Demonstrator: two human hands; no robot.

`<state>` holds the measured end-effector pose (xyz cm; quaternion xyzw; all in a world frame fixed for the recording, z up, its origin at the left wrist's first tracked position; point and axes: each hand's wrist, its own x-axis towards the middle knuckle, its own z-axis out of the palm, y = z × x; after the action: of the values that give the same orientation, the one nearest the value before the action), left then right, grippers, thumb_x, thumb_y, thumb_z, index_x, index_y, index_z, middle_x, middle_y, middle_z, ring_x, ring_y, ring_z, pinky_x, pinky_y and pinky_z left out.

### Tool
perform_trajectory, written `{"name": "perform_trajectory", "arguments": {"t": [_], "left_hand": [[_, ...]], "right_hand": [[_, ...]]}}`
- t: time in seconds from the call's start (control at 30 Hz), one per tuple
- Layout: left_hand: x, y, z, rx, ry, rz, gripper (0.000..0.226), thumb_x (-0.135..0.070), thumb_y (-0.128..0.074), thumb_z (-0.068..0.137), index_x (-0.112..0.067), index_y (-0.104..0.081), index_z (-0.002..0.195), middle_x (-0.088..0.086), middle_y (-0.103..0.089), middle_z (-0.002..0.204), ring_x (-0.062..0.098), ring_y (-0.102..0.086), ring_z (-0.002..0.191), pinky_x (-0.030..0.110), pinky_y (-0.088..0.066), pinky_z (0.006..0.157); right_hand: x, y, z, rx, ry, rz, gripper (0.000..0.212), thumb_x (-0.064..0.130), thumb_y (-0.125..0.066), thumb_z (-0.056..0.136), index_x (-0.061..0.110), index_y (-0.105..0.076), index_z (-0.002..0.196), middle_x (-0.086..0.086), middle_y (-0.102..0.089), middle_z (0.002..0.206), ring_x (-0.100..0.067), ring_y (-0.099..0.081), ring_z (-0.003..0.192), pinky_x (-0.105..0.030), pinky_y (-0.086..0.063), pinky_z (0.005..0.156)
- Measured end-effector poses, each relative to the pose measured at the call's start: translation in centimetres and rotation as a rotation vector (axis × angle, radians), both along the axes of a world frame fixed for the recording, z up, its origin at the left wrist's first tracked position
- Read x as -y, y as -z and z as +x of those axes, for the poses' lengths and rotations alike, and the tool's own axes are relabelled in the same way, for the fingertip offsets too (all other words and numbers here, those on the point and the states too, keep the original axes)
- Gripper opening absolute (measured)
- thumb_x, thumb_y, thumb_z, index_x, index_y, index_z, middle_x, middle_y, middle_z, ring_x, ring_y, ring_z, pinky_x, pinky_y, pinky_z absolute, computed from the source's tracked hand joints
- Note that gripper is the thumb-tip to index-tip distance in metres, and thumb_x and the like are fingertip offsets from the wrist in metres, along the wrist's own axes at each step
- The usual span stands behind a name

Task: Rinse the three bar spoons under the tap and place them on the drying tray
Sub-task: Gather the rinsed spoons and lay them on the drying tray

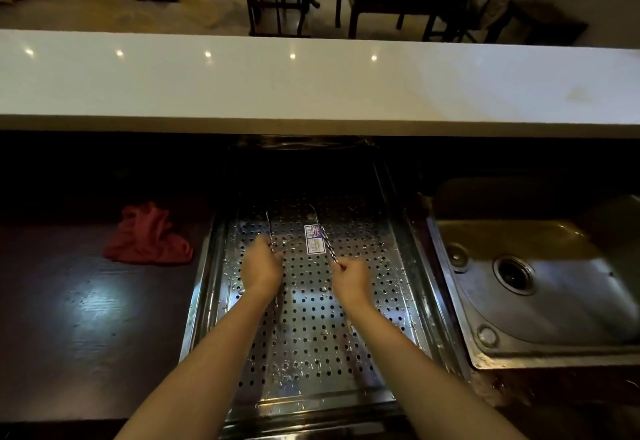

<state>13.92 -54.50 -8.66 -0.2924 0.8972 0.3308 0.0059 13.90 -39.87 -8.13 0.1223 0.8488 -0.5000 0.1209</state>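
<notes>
Gripping one bar spoon each, left hand (pixel 260 266) and right hand (pixel 351 280) over drying tray (pixel 408 304)

Likely a bar — steel sink (pixel 540 287), perforated drying tray (pixel 311 318), raised white counter (pixel 311 79).
</notes>
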Motion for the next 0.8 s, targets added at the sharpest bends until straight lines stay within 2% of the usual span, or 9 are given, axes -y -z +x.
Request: {"name": "perform_trajectory", "arguments": {"t": [0.17, 0.23, 0.3, 0.33, 0.4, 0.43, 0.5, 0.63, 0.8], "left_hand": [[-0.2, -0.3, 0.2, 0.01, 0.092, -0.082, 0.042, -0.022, -0.056, 0.092, -0.006, -0.045, 0.129, 0.018, -0.047, 0.13, 0.031, -0.056, 0.109, 0.038, -0.048, 0.087], [-0.2, -0.7, 0.3, 0.02, 0.117, -0.11, 0.043, -0.025, -0.054, 0.093, -0.006, -0.044, 0.131, 0.017, -0.043, 0.133, 0.031, -0.055, 0.111, 0.039, -0.048, 0.089], [-0.6, -1.3, 0.5, -0.011, 0.122, -0.099, 0.041, -0.027, -0.05, 0.095, -0.006, -0.047, 0.13, 0.016, -0.048, 0.13, 0.029, -0.057, 0.105, 0.039, -0.049, 0.086], [-0.9, -1.6, 0.6, -0.032, 0.109, -0.024, 0.04, -0.028, -0.05, 0.095, -0.007, -0.05, 0.129, 0.015, -0.054, 0.123, 0.026, -0.059, 0.098, 0.036, -0.049, 0.082], [-2.0, -2.4, 0.7, -0.023, 0.063, 0.345, 0.033, -0.028, -0.049, 0.095, -0.009, -0.056, 0.121, 0.011, -0.063, 0.103, 0.023, -0.06, 0.085, 0.036, -0.051, 0.079], [-2.5, -2.7, 0.8, 0.001, 0.054, 0.555, 0.027, -0.028, -0.049, 0.095, -0.009, -0.06, 0.112, 0.01, -0.064, 0.091, 0.022, -0.059, 0.078, 0.037, -0.052, 0.076], [-3.1, -3.2, 1.0, 0.027, 0.085, 0.757, 0.023, -0.027, -0.049, 0.096, -0.01, -0.06, 0.084, 0.006, -0.057, 0.069, 0.018, -0.052, 0.06, 0.032, -0.049, 0.06], [-3.3, -3.0, 1.2, -0.041, 0.065, 0.858, 0.029, -0.019, -0.054, 0.094, -0.013, -0.053, 0.065, 0.003, -0.049, 0.057, 0.014, -0.043, 0.05, 0.023, -0.039, 0.052], [-2.4, -2.2, 1.0, -0.1, -0.071, 0.806, 0.012, -0.016, -0.055, 0.093, -0.009, -0.062, 0.087, 0.003, -0.055, 0.063, 0.013, -0.048, 0.053, 0.023, -0.043, 0.051]], "right_hand": [[-0.3, 0.1, 0.5, 0.019, -0.012, 0.06, 0.043, 0.003, -0.048, 0.093, 0.017, -0.047, 0.052, 0.005, -0.048, 0.062, -0.005, -0.04, 0.049, -0.016, -0.036, 0.048], [-0.3, -0.1, 0.6, 0.035, -0.011, 0.046, 0.028, 0.004, -0.049, 0.093, 0.005, -0.062, 0.069, 0.002, -0.053, 0.073, -0.006, -0.043, 0.052, -0.018, -0.042, 0.051], [-0.2, -0.4, 0.8, 0.011, -0.011, 0.012, 0.021, 0.004, -0.049, 0.093, -0.007, -0.064, 0.084, -0.005, -0.053, 0.071, -0.007, -0.039, 0.048, -0.014, -0.038, 0.046], [-0.1, -0.6, 1.0, -0.009, -0.02, -0.01, 0.021, 0.004, -0.05, 0.093, -0.01, -0.063, 0.085, -0.008, -0.052, 0.068, -0.008, -0.036, 0.046, -0.012, -0.034, 0.042], [0.3, -1.0, 1.4, -0.031, -0.044, -0.058, 0.02, 0.006, -0.052, 0.093, -0.007, -0.065, 0.085, -0.012, -0.055, 0.066, -0.007, -0.034, 0.044, -0.009, -0.031, 0.039], [0.6, -1.2, 1.7, -0.015, -0.053, -0.092, 0.02, 0.008, -0.053, 0.092, -0.004, -0.068, 0.087, -0.011, -0.059, 0.068, -0.007, -0.036, 0.044, -0.01, -0.032, 0.039], [1.0, -1.6, 2.3, 0.029, -0.063, -0.159, 0.022, 0.011, -0.053, 0.093, -0.003, -0.068, 0.085, -0.005, -0.058, 0.064, -0.008, -0.04, 0.047, -0.012, -0.034, 0.043], [0.8, -2.0, 2.6, 0.098, -0.019, -0.267, 0.025, 0.011, -0.052, 0.092, -0.006, -0.069, 0.086, -0.004, -0.059, 0.066, -0.011, -0.048, 0.055, -0.018, -0.039, 0.05], [-0.2, -1.9, 2.3, 0.089, 0.1, -0.293, 0.027, 0.013, -0.053, 0.092, -0.01, -0.065, 0.087, -0.009, -0.053, 0.063, -0.02, -0.045, 0.057, -0.027, -0.039, 0.052]]}}
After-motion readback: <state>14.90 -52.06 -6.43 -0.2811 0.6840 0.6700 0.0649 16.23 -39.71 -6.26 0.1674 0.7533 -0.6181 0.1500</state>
